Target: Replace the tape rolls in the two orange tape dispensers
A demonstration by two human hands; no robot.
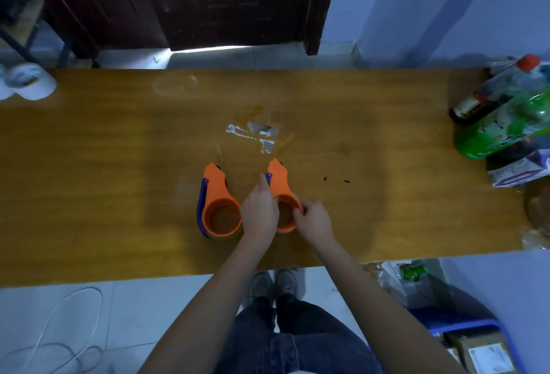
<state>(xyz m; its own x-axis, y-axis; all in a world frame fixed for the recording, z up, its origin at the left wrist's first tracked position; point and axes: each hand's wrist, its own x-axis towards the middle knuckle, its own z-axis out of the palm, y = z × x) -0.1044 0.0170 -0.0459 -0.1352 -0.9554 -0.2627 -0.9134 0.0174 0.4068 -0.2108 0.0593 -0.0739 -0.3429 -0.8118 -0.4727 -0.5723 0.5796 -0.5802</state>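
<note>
Two orange tape dispensers lie side by side on the wooden table (119,165). The left dispenser (218,195) has a blue side and a tape roll showing at its lower rim; no hand touches it. My left hand (259,214) grips the left side of the right dispenser (281,187), fingers laid along its neck. My right hand (312,219) pinches that dispenser's ring at its right edge, where a bit of clear tape roll shows.
Torn white tape scraps (257,135) stick to the table beyond the dispensers. Bottles (503,117) and a carton (518,172) crowd the table's right end. A white roll (28,82) sits at the far left corner. Boxes stand on the floor at lower right.
</note>
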